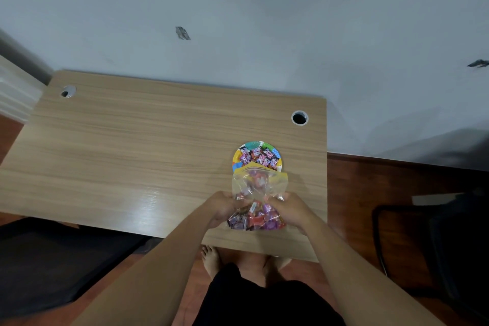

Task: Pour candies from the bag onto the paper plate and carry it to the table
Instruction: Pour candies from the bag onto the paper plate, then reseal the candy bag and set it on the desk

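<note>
A clear plastic zip bag [258,193] with a yellow seal strip lies tipped forward over the light wood-grain desk [132,153], its open mouth resting on the near rim of a round paper plate [276,152] with a multicoloured border. A heap of wrapped candies [258,157] — pink, purple and dark wrappers — already sits on the plate, and more remain in the bag's lower end. The left hand [222,208] grips the bag's left side, fingers curled into the plastic; the right hand [289,209] clutches the right side the same way. The plate sits toward the desk's right edge, near a round cable hole [299,117]. Bare feet [211,259] show below on the reddish wooden floor [370,193].
</note>
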